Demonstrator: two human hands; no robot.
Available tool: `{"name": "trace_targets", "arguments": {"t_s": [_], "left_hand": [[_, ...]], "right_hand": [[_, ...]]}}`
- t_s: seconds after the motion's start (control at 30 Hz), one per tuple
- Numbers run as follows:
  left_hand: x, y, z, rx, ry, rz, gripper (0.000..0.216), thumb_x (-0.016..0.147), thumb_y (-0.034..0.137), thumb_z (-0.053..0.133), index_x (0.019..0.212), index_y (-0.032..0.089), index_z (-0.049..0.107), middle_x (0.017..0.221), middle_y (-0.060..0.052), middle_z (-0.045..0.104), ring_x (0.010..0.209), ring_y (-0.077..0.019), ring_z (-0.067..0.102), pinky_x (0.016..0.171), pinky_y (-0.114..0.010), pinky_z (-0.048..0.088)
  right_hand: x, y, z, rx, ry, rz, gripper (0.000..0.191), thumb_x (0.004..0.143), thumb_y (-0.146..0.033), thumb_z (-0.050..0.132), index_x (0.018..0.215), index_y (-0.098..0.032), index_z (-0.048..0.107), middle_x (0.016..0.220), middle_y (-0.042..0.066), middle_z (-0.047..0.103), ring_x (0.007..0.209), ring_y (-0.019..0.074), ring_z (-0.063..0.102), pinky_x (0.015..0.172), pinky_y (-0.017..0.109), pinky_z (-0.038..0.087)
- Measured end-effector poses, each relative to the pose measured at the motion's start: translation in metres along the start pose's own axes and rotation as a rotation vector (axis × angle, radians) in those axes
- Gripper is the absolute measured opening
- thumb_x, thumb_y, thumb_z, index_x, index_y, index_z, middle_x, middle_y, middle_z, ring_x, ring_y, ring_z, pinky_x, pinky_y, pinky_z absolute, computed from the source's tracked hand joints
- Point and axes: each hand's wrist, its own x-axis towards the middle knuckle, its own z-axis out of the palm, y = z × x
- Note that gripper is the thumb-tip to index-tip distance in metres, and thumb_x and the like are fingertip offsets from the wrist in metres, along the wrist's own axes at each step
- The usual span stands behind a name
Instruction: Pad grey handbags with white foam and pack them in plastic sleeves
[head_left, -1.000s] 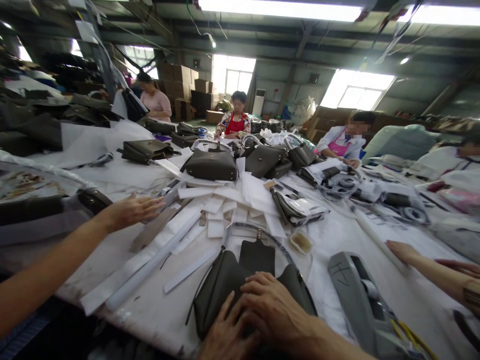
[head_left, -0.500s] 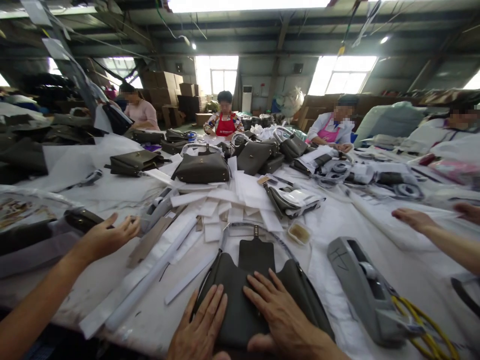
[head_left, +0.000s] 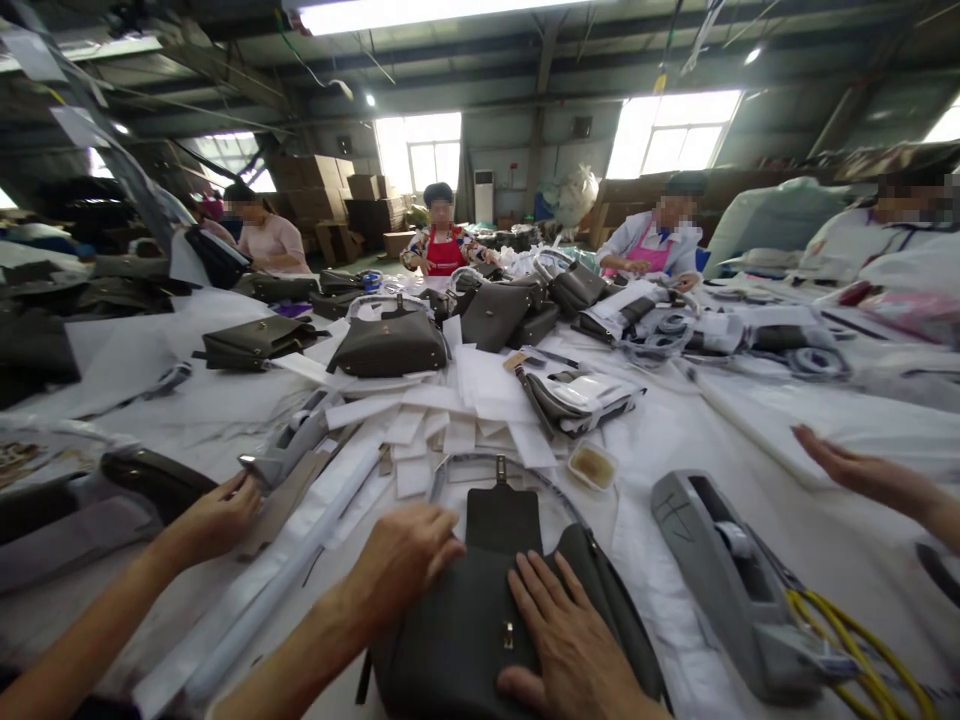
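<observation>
A dark olive handbag [head_left: 450, 640] lies in front of me, its flap [head_left: 502, 522] folded out at the top and a small metal clasp [head_left: 508, 634] showing on its front. Its wrapped handle [head_left: 551, 478] arches beyond the flap. With fingers spread, my right hand [head_left: 562, 625] rests flat on the bag's right side. My left hand [head_left: 411, 555] is closed at the upper left edge of the bag, beside the flap; whatever its curled fingers hold is hidden.
A grey tape dispenser [head_left: 720, 580] with yellow cable [head_left: 840, 630] stands at right. White sheets [head_left: 420, 420], a small tub [head_left: 592, 466] and more handbags [head_left: 390, 342] lie ahead. Co-workers' hands reach in at left [head_left: 217, 515] and right [head_left: 862, 470].
My left hand has risen from lying flat on the bag to its upper left edge and closed. The clasp now shows. My right hand stays flat on the bag.
</observation>
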Motion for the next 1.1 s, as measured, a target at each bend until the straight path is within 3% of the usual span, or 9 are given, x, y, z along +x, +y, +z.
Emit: {"name": "trace_targets", "arguments": {"t_s": [0.1,0.17,0.27,0.4,0.5,0.7,0.9,1.0,1.1], "left_hand": [[0.083,-0.012,-0.007,0.197,0.191,0.128,0.04,0.094,0.018,0.052,0.134,0.02,0.054,0.144,-0.013,0.053,0.137,-0.0284,0.046,0.114,-0.049,0.033],[0.129,-0.02,0.006,0.29,0.2,0.115,0.05,0.094,0.011,0.045,0.144,0.019,0.045,0.152,-0.015,0.043,0.143,-0.029,0.037,0.117,-0.054,0.027],[0.175,-0.03,0.031,0.28,0.163,0.056,0.041,0.093,0.008,0.043,0.132,0.011,0.057,0.139,-0.021,0.056,0.134,-0.0294,0.049,0.112,-0.053,0.034],[0.195,-0.042,0.037,0.22,0.195,0.008,0.024,0.091,0.007,0.05,0.105,0.01,0.069,0.109,-0.018,0.072,0.108,-0.0257,0.067,0.103,-0.045,0.045],[0.19,-0.05,0.021,0.171,0.273,-0.042,0.027,0.094,0.009,0.047,0.112,0.013,0.067,0.118,-0.016,0.07,0.112,-0.0234,0.065,0.102,-0.042,0.045],[0.165,-0.074,-0.022,0.083,0.48,-0.215,0.027,0.098,0.019,0.048,0.114,0.019,0.069,0.127,-0.01,0.067,0.12,-0.0255,0.059,0.101,-0.041,0.044],[0.137,-0.102,-0.083,-0.073,0.763,-0.453,0.034,0.101,0.029,0.04,0.119,0.016,0.066,0.115,-0.01,0.072,0.093,-0.0192,0.068,0.087,-0.033,0.052],[0.1,-0.086,-0.101,-0.359,0.865,-0.503,0.035,0.101,0.035,0.042,0.12,0.018,0.065,0.104,-0.005,0.075,0.075,-0.0145,0.069,0.075,-0.027,0.055],[0.042,-0.049,-0.088,-0.419,0.841,-0.417,0.031,0.099,0.035,0.047,0.119,0.021,0.066,0.11,-0.005,0.074,0.096,-0.0175,0.07,0.089,-0.031,0.055]], "right_hand": [[0.003,0.007,0.009,-0.008,0.045,-0.028,0.093,0.083,-0.077,0.05,0.153,-0.019,0.031,0.159,0.012,0.025,0.146,0.0366,0.027,0.12,0.058,0.022],[0.005,0.012,0.016,-0.038,0.081,-0.058,0.093,0.082,-0.077,0.049,0.153,-0.02,0.032,0.158,0.012,0.029,0.145,0.0362,0.031,0.119,0.057,0.025],[0.008,0.023,0.031,-0.122,0.174,-0.115,0.093,0.082,-0.078,0.05,0.153,-0.02,0.033,0.156,0.012,0.035,0.141,0.0358,0.038,0.116,0.055,0.032],[0.011,0.034,0.045,-0.22,0.321,-0.191,0.093,0.082,-0.075,0.053,0.154,-0.02,0.031,0.152,0.012,0.042,0.137,0.034,0.044,0.113,0.05,0.036],[0.01,0.035,0.044,-0.207,0.305,-0.196,0.093,0.083,-0.072,0.055,0.155,-0.021,0.027,0.154,0.011,0.04,0.138,0.0342,0.043,0.115,0.051,0.034],[0.005,0.023,0.024,-0.069,0.119,-0.089,0.091,0.084,-0.072,0.054,0.155,-0.023,0.026,0.16,0.009,0.028,0.144,0.0358,0.032,0.119,0.057,0.025],[0.005,0.008,0.006,-0.011,0.008,-0.003,0.089,0.084,-0.068,0.056,0.155,-0.022,0.028,0.161,0.009,0.024,0.147,0.036,0.026,0.121,0.058,0.02],[0.004,0.002,0.0,0.0,-0.017,0.027,0.087,0.085,-0.068,0.055,0.154,-0.022,0.03,0.161,0.009,0.024,0.147,0.0341,0.025,0.122,0.056,0.018],[0.002,-0.002,-0.003,-0.008,0.017,0.032,0.085,0.086,-0.069,0.054,0.153,-0.021,0.032,0.16,0.009,0.027,0.148,0.0321,0.025,0.122,0.054,0.016]]}}
